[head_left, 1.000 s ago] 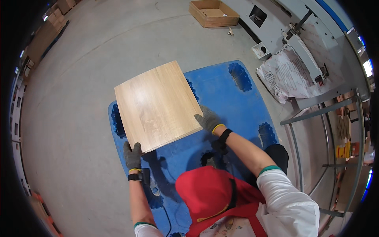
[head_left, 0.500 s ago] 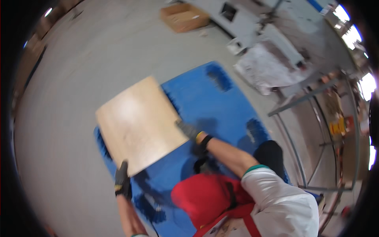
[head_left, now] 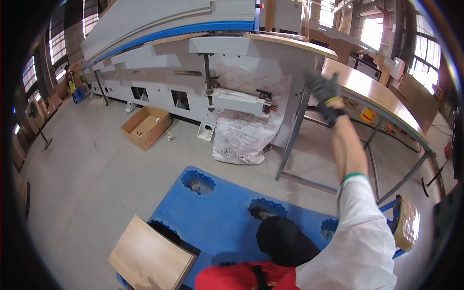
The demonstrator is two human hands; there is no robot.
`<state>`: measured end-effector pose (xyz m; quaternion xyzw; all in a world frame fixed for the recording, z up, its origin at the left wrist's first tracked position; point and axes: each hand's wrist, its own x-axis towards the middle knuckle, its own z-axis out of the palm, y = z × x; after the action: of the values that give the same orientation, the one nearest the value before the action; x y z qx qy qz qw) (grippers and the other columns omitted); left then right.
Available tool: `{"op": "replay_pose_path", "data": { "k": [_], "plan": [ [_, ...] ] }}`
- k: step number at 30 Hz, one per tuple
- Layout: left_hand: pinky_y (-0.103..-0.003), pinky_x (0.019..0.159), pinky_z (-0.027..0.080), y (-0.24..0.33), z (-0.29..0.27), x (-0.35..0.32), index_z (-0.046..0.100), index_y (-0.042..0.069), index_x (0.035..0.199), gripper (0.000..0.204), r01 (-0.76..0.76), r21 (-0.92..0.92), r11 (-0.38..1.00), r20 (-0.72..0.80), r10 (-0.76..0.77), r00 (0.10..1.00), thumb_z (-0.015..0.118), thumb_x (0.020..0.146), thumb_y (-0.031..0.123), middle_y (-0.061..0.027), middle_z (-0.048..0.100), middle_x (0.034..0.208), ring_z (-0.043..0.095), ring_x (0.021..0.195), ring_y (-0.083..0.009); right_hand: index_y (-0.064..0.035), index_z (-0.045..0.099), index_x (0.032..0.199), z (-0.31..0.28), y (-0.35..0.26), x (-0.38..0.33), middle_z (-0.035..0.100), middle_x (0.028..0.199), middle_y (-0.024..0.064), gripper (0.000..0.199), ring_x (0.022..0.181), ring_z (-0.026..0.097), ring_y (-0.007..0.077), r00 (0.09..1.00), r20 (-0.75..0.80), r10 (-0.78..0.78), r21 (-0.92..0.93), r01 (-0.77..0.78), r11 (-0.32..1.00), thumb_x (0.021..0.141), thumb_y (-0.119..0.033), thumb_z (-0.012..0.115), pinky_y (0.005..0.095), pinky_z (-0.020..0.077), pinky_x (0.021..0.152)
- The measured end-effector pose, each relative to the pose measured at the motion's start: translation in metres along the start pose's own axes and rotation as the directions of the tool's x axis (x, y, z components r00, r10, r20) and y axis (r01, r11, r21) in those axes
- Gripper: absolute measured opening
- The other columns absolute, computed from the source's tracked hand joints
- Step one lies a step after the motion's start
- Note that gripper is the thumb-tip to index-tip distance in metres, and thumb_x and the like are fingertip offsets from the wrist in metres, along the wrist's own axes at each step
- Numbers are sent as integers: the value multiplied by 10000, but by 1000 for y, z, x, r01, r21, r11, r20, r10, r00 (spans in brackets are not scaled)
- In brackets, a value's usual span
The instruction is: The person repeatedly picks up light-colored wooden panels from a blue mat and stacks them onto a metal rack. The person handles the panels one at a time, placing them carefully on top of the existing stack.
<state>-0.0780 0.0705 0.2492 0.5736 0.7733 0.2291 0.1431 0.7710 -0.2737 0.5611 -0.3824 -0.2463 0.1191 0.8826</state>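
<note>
My right hand (head_left: 325,92), in a dark grey glove with a yellow-trimmed cuff, reaches forward with the arm stretched out. It is somewhat blurred; the fingers and thumb look apart, with nothing seen between them. Just beyond it is the end of a long wooden panel (head_left: 295,42) lying along the machine. To its right stands a metal-framed table (head_left: 382,87) with a smooth light top. My left hand is out of view. Light wooden boards (head_left: 152,253) lie stacked on the left part of a blue plastic pallet (head_left: 217,212) on the floor.
A long grey machine (head_left: 159,77) with a blue rail spans the far side. Before it are an open cardboard box (head_left: 145,128) and a white printed sack (head_left: 241,140). A blue stool (head_left: 398,227) with a wrapped top stands at the right. Far left, a person (head_left: 71,84) is visible.
My view has swung up and right from the pallet to the machine. Both hands have left the wooden board; the right now reaches forward, and the left has gone out of sight.
</note>
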Motion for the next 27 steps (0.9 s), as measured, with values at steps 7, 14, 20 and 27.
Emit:
{"op": "replay_pose_path", "data": {
  "k": [7, 14, 20, 27],
  "plan": [
    [-376, 1032, 393, 331, 36, -93, 478, -31, 1309, 445, 21, -933, 358, 297, 738, 605, 561, 925, 180, -169, 494, 1332, 485, 1222, -282, -66, 517, 1075, 10, -90, 89, 623, 1014, 166, 249, 912, 660, 309, 995, -72, -62, -91, 56, 994, 912, -237, 597, 401, 588, 725],
    [-331, 992, 451, 557, 71, -329, 533, 9, 1246, 313, 503, -860, -80, -86, 996, 10, 511, 948, 102, -107, 521, 1294, 536, 1165, -197, 28, 508, 1244, 95, -72, -90, 658, 1096, 167, 443, 996, 647, 254, 859, 265, 437, -192, -397, 898, 980, -327, 493, 386, 521, 906],
    [-313, 1032, 397, 481, 68, -344, 484, 15, 1322, 393, 538, -839, -85, -46, 995, 86, 540, 957, 149, -69, 510, 1344, 491, 1218, -169, 23, 474, 1305, 3, 5, -195, 537, 1300, 188, 497, 1111, 579, 295, 1000, 12, 10, -564, -2, 826, 973, -347, 493, 444, 437, 1011],
    [-327, 837, 513, 298, 102, -247, 539, 25, 1247, 410, 500, -822, 271, 465, 827, 317, 630, 894, 212, -112, 612, 1166, 617, 1021, -222, 31, 485, 1271, 36, 137, -245, 556, 1253, 170, 462, 1106, 562, 277, 872, -111, 476, -83, -486, 870, 906, -220, 616, 422, 455, 974]
  ]
}}
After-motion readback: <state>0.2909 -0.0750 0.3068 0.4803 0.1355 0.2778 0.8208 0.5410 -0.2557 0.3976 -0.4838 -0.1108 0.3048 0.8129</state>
